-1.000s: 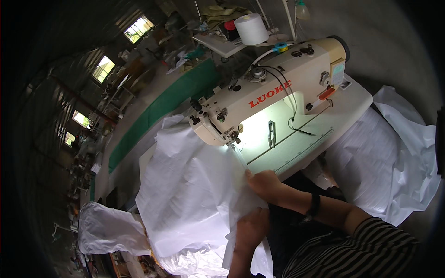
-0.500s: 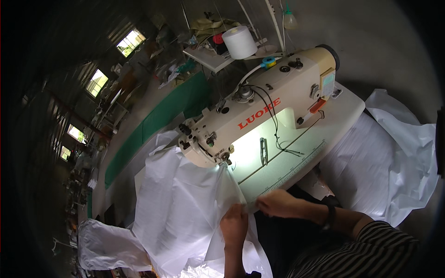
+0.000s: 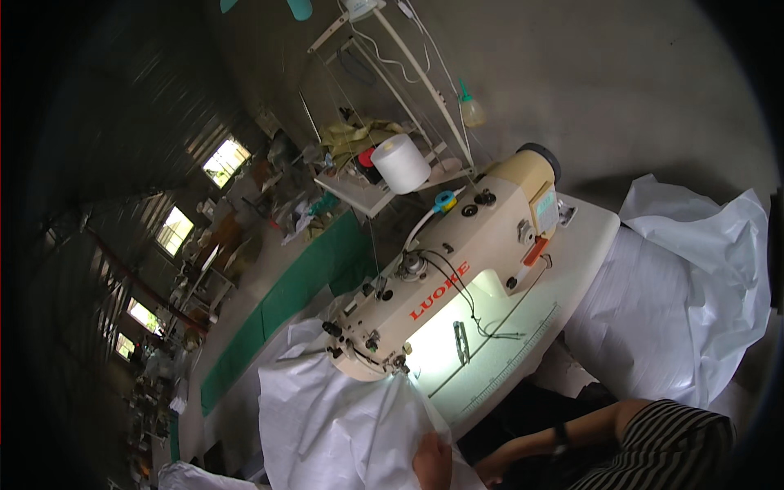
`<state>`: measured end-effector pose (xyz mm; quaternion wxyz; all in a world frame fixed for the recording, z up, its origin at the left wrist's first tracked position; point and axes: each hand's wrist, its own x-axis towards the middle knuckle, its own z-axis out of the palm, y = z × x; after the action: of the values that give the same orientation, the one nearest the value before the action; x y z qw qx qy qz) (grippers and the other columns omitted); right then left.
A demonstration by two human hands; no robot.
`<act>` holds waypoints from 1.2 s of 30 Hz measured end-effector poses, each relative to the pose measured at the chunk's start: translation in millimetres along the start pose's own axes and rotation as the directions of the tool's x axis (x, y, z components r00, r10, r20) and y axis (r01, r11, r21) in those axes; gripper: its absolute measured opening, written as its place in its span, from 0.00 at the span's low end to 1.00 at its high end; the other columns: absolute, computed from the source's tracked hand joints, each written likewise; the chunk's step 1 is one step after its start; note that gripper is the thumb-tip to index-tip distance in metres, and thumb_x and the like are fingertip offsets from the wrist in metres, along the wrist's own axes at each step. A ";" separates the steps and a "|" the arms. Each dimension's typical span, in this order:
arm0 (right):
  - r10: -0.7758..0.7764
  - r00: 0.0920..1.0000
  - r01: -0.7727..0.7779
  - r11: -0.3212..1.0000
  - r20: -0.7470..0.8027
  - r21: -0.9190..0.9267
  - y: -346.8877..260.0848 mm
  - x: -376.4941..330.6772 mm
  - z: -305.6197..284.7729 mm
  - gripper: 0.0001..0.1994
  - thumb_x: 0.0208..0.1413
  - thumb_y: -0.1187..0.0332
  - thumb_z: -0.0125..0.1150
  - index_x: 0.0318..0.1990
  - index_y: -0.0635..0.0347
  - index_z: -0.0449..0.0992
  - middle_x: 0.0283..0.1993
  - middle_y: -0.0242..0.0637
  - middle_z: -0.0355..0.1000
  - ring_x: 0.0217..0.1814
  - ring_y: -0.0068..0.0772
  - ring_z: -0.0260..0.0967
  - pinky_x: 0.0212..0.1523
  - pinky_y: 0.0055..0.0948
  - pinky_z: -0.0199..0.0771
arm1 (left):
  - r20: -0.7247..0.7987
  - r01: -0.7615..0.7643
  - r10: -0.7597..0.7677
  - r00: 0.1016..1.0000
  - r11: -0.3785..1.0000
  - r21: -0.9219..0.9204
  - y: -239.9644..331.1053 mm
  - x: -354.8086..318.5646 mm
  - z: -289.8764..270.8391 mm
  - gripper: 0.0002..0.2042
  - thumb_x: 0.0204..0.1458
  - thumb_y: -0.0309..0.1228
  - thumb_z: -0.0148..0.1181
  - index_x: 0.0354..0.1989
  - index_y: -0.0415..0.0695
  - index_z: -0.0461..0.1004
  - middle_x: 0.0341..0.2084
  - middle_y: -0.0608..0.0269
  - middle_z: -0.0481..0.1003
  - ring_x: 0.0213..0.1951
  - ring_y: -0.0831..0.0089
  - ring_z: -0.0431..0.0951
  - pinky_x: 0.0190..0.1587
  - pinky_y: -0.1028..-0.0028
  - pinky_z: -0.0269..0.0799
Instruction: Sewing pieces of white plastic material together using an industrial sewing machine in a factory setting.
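Observation:
A large white plastic-like sheet (image 3: 327, 420) hangs in folds from under the presser-foot end of a cream sewing machine (image 3: 445, 286). My left hand (image 3: 433, 461) is closed on the sheet's right side, just below the needle area. Close beside it, my right hand (image 3: 492, 465) is curled at the sheet's edge, its fingers partly cut off by the lower border. The needle itself is too small to make out. Metal thread snips (image 3: 461, 343) lie on the lit machine bed, under the arm.
To the right lies a heap of white sheeting (image 3: 653, 310). Behind the machine stand a white thread cone (image 3: 400, 163) and a thread stand (image 3: 429, 90); a small oil bottle (image 3: 471, 113) hangs there. A green-sided table (image 3: 282, 302) stretches away at the left.
The view has tilted up, so the machine and sheet sit lower in the picture. My right hand has drawn down toward me; my left hand stays on the sheet.

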<state>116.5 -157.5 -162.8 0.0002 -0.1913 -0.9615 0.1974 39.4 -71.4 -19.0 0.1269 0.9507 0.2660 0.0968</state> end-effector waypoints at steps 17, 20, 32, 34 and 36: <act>0.631 -0.446 -0.164 0.639 -0.634 0.751 23.3 -241.7 -146.4 0.18 0.64 0.55 0.57 0.45 0.65 0.76 0.42 0.39 0.79 0.48 0.33 0.76 0.52 0.30 0.71 | -0.333 0.076 -0.085 0.939 0.996 -0.040 10.3 -16.5 23.9 0.06 0.54 0.30 0.56 0.35 0.40 0.72 0.27 0.45 0.76 0.27 0.47 0.77 0.30 0.52 0.72; 0.677 -0.459 0.120 0.689 -0.576 0.714 5.7 -256.4 -136.4 0.16 0.66 0.57 0.55 0.42 0.63 0.78 0.34 0.35 0.76 0.40 0.24 0.73 0.44 0.26 0.72 | -0.309 0.065 -0.077 0.948 0.997 -0.049 11.7 -16.8 23.8 0.05 0.54 0.29 0.56 0.33 0.40 0.73 0.29 0.46 0.76 0.28 0.47 0.77 0.31 0.53 0.72; 0.471 -0.810 0.285 0.837 -0.350 0.467 -110.7 -369.6 -107.2 0.13 0.66 0.57 0.55 0.34 0.56 0.72 0.19 0.20 0.56 0.20 0.13 0.50 0.23 0.18 0.52 | -0.315 0.068 -0.086 0.945 0.995 -0.069 6.7 -19.4 27.2 0.04 0.53 0.24 0.56 0.33 0.37 0.73 0.31 0.43 0.75 0.30 0.45 0.76 0.34 0.53 0.72; 0.435 -0.804 0.272 0.875 -0.405 0.399 -120.4 -370.5 -107.9 0.14 0.66 0.56 0.54 0.34 0.56 0.71 0.19 0.20 0.55 0.20 0.13 0.49 0.23 0.19 0.50 | -0.312 0.064 -0.080 0.947 0.996 -0.062 4.6 -19.7 28.0 0.04 0.53 0.24 0.56 0.34 0.36 0.73 0.32 0.42 0.75 0.31 0.45 0.76 0.35 0.53 0.72; 0.373 -0.824 0.250 0.915 -0.427 0.318 -134.8 -363.3 -116.4 0.14 0.67 0.56 0.53 0.34 0.56 0.70 0.18 0.20 0.54 0.19 0.14 0.48 0.22 0.20 0.49 | -0.303 0.060 -0.072 0.950 0.997 -0.050 2.5 -19.1 28.4 0.04 0.53 0.24 0.56 0.34 0.36 0.73 0.33 0.42 0.75 0.32 0.44 0.77 0.35 0.54 0.73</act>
<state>412.5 -361.4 23.0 0.9171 -0.3542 -0.1811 0.0259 31.7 -88.9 -47.4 0.1067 0.9122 0.3120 0.2433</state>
